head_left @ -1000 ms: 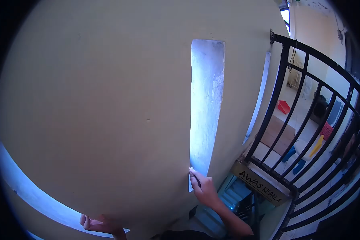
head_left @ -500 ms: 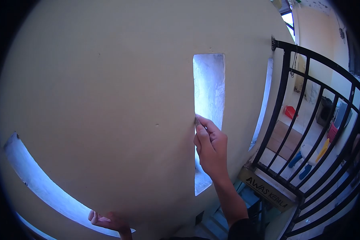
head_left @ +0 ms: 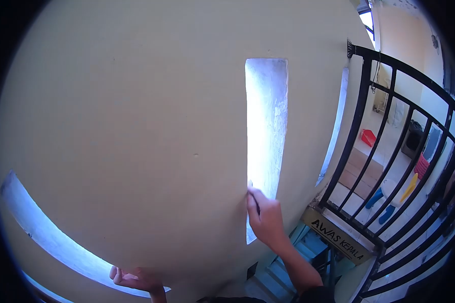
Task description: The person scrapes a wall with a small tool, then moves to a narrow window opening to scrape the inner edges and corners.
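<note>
My right hand (head_left: pixel 264 214) is closed around a small, thin dark tool at the left edge of a tall, narrow wall opening (head_left: pixel 266 121), near its lower end. Most of the tool is hidden by the fingers. At the lower left, my left hand (head_left: pixel 131 279) rests by the lower end of a curved-looking slot (head_left: pixel 50 227) in the wall, with its fingers curled at the slot's edge. Whether it holds anything is hidden. The beige wall (head_left: pixel 136 126) has a small mark between the two openings.
A black metal railing (head_left: pixel 360 111) curves along the right side. Below it is a sign board (head_left: pixel 337 235) reading "AWAS KEPALA", with stairs (head_left: pixel 278 283) beneath. Beyond the railing are a stool (head_left: pixel 390 192), a red item (head_left: pixel 368 137) and a dark bin (head_left: pixel 413 137).
My right hand has moved down along the left edge of the tall opening with the tool still in it. My left hand has stayed nearly in place.
</note>
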`<state>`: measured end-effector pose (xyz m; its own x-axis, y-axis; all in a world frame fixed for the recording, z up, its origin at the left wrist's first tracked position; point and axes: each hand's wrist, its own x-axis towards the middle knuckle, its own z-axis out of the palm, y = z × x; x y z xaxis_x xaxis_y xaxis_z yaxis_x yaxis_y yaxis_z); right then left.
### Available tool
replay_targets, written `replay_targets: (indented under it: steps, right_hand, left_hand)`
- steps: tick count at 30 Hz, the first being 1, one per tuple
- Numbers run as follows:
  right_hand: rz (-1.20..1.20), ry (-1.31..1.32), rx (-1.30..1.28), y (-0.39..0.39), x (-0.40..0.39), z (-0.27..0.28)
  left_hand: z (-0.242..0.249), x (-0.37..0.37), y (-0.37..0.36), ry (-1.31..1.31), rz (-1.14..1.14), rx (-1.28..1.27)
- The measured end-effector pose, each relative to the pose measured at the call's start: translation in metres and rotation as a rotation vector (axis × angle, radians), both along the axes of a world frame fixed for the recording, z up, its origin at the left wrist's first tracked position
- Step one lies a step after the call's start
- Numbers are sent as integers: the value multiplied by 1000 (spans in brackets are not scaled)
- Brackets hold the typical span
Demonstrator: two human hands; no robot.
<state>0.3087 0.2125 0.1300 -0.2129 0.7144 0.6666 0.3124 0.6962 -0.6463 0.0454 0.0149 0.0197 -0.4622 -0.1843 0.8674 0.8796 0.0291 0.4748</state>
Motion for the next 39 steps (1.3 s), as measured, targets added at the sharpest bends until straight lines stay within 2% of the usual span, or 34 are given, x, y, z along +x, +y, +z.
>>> replay_targets:
  steps: [2, 3, 4, 5, 7, 9, 11, 13, 16, 22, 29, 32, 35, 36, 39]
  right_hand:
    - [39, -88, -173, -4, 9, -122]
    - [49, -188, -403, -14, 21, -181]
    - [57, -214, -489, -28, 33, -234]
    - [72, -143, -450, -40, 45, -300]
    - [-3, -252, -707, -75, 75, -368]
    - [-87, -217, -847, -101, 96, -408]
    - [-139, -180, -978, -108, 109, -424]
    - [-158, -127, -1102, -97, 112, -410]
    - [-221, -235, -674, -74, 104, -384]
    - [-207, -100, -670, -48, 74, -305]
    - [-136, -97, -682, -54, 62, -327]
    - [-124, -88, -687, -57, 66, -336]
    - [-128, -77, -716, -64, 75, -330]
    - [-131, -69, -724, -65, 79, -329]
    - [-209, -106, -650, -75, 87, -339]
  left_hand:
    - [-4, -5, 2, 25, 82, -16]
    - [-6, -6, 2, 30, 96, -12]
    - [-9, -7, 3, 33, 111, -3]
    - [-11, -9, 3, 38, 124, 0]
    - [-18, -14, 2, 31, 155, -9]
    - [-20, -17, -1, 38, 203, -38]
    - [-18, -16, -2, 53, 255, -61]
    - [-14, -14, -2, 64, 263, -61]
    - [-12, -17, -1, 91, 273, -89]
    - [-17, -23, -7, -23, 140, -158]
    - [-18, -21, -8, -148, 57, -153]
    - [-14, -20, -9, -106, 63, -155]
    - [3, -12, -6, -26, 80, -19]
    - [22, 18, 5, -236, -25, 192]
    - [16, 46, 11, 37, -411, 67]
